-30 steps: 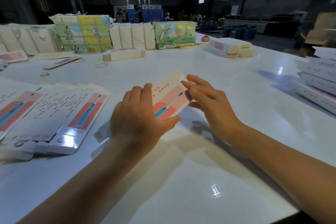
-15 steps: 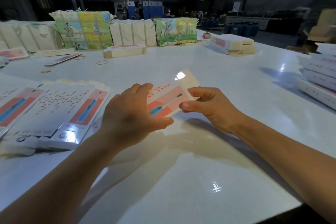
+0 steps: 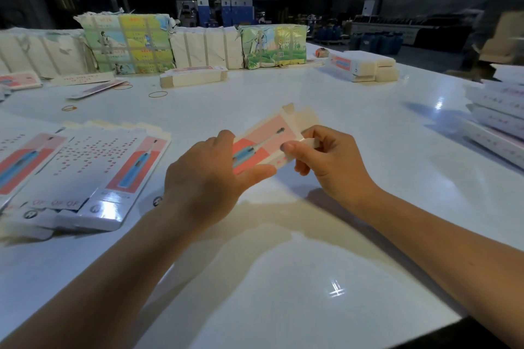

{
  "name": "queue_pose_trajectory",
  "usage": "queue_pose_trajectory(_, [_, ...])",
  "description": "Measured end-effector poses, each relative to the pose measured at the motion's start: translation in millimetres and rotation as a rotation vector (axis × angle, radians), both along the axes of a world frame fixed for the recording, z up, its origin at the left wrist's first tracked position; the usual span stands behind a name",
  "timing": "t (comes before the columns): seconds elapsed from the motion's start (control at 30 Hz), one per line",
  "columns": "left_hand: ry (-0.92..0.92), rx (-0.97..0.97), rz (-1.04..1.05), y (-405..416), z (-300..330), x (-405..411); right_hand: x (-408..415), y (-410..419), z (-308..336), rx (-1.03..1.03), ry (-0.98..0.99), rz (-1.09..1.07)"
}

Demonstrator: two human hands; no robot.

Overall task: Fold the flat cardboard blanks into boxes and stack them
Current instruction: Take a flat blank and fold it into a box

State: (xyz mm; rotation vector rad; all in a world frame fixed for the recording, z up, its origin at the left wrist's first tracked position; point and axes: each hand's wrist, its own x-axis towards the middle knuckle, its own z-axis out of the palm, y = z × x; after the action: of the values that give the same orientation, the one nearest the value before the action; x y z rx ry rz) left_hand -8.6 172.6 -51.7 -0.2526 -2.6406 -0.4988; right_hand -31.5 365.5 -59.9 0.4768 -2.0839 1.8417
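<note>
- Gripping one cardboard blank (image 3: 262, 147) between both hands, raised just above the white worktop (image 3: 283, 278), over its middle.
- Left hand (image 3: 207, 178) curled round the blank's near-left end, thumb pressed along the lower edge, fingers hidden behind the card.
- Right hand (image 3: 331, 161) pinching the blank's right side, thumb on the printed face, fingers (image 3: 314, 133) curled over a white side panel.
- Printed on the held blank: a blue electric toothbrush on a pink and red field; small red marks by the thumb, too blurred to read.
- Bare glossy worktop nearest the camera, with a bright light glint and the near edge cutting across the lower right corner.
- Lying flat at the left, well apart from the hands: a fanned pile of flat blanks (image 3: 93, 173), same toothbrush print, rows of small red characters too small to read, and "OP" repeated on the near flaps.
- Stacked at the right edge: folded boxes (image 3: 499, 122), white with faint pink print, unreadable.
- Open worktop beyond the hands, broken only by rubber bands (image 3: 158, 94) and a loose blank (image 3: 96, 89).
- Farther back: a short bundle of blanks (image 3: 194, 76) and a second white stack (image 3: 363, 66) to the right.
- Lined along the far edge: strapped bundles (image 3: 198, 44), some plain white, some with green and yellow pictures; lettering not legible.
- Behind, a dim hall with blue machines (image 3: 224, 11).
</note>
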Motion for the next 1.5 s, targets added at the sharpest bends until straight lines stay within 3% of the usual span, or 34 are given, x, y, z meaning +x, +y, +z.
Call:
queue_pose_trajectory(0.13, [0.089, -0.068, 0.038, -0.2, 4.8, 0.9, 3.2, 0.7, 4.3, 0.023, -0.016, -0.044])
queue_pose_trajectory(0.33, [0.079, -0.030, 0.074, -11.0, -1.7, 0.9, 6.3, 3.5, 12.0, 0.000, 0.105, -0.347])
queue_pose_trajectory(0.43, [0.054, -0.018, 0.073, -12.1, -2.0, 0.2, 9.4, -3.1, 9.8, 0.056, 0.063, -0.263])
queue_pose_trajectory(0.6, [0.051, -0.029, 0.063, -10.2, -4.0, -2.3, 11.3, -6.6, 8.1, -0.054, -0.020, -0.152])
queue_pose_trajectory(0.97, [0.103, -0.118, 0.009, -2.7, -6.1, -1.6, 9.6, -6.7, 8.9, 0.143, -0.121, -0.084])
queue_pose_trajectory(1.4, [0.129, -0.101, 0.032, 8.0, -5.3, 2.2, 11.4, -8.0, 8.9, 0.106, -0.036, -0.057])
queue_pose_trajectory(1.5, [0.127, -0.107, 0.060, 8.4, -5.8, 1.9, 8.6, -4.7, 8.7, 0.262, 0.018, -0.131])
